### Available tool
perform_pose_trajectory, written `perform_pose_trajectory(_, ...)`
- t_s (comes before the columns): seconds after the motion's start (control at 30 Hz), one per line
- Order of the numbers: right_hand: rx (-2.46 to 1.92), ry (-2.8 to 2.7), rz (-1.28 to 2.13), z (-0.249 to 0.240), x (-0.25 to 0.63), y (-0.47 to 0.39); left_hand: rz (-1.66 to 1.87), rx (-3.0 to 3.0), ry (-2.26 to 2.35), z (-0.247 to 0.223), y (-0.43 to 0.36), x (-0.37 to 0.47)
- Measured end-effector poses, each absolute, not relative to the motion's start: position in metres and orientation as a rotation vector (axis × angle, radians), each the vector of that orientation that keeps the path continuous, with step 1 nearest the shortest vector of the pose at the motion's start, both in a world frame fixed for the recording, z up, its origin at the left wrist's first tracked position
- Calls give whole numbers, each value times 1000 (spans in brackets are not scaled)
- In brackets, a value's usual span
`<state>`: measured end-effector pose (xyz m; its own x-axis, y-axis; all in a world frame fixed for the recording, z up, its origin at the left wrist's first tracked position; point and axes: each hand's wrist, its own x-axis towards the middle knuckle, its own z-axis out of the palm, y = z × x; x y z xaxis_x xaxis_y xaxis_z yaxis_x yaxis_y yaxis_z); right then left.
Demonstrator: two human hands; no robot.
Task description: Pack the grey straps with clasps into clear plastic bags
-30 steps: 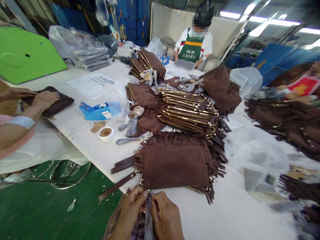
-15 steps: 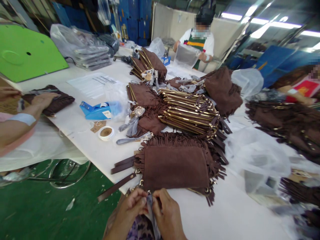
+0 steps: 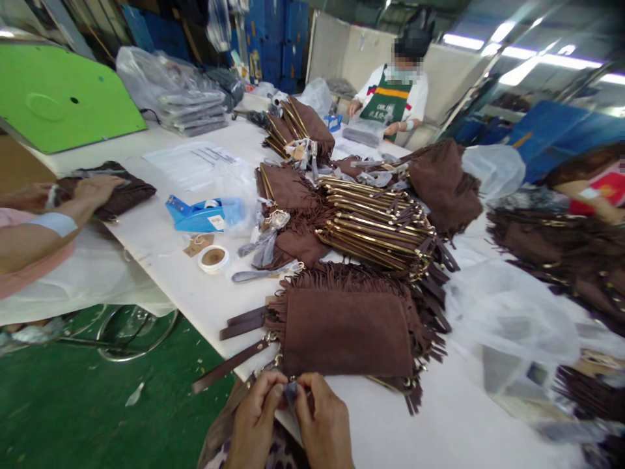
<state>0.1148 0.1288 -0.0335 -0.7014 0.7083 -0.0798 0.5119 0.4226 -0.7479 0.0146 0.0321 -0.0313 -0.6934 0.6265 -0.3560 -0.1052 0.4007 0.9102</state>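
Observation:
A brown suede bag with fringe (image 3: 346, 332) lies flat at the near edge of the table, its dark strips hanging out to the left. At its lower edge, my left hand (image 3: 258, 417) and my right hand (image 3: 323, 420) meet, thumbs and fingers pinched. Between them is a grey strap wrapped in plastic (image 3: 291, 393), close to a small metal ring on the bag. Both hands are closed on this strap; its lower part is mostly hidden by my fingers. A similar loose wrapped strap (image 3: 266, 272) rests on the table beyond the bag.
Behind the bag sits a stack of gold-zipped brown bags (image 3: 375, 225). A blue tape dispenser (image 3: 205, 215) and a tape roll (image 3: 213, 259) stand to the left. Crumpled clear plastic (image 3: 508, 312) lies right. One co-worker's hand (image 3: 97, 189) rests on a bag; another person (image 3: 390, 104) stands across the table.
My hands have drawn closer together, and less of the wrapped strap shows between them. The person across the table has lowered the clear bag to the table. The view has shifted slightly.

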Motion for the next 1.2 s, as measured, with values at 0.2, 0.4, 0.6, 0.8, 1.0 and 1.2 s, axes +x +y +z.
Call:
perform_pose_trajectory(0.2, -1203, -2296, 1387, -35, 113, 124, 1340, 413, 1787, -28, 28, 11)
perform_pose_trajectory(0.4, -1188, -2105, 1569, -39, 127, 123, 1165, 579, 1947, -24, 35, 3)
perform_pose_trajectory(0.6, -1246, -1781, 1706, -48, 136, 106, 1053, 993, 2167, -42, 31, 10)
perform_pose_trajectory(0.8, -1286, -1620, 1791, -56, 127, 98, 1072, 976, 2348, -48, 37, 18)
perform_pose_trajectory(1.0, -1329, -2055, 1549, -49, 122, 112, 918, 916, 2326, -31, 55, 13)
perform_pose_trajectory(1.2, -1385, -2216, 1444, -31, 107, 125, 877, 894, 2354, -37, 48, 12)
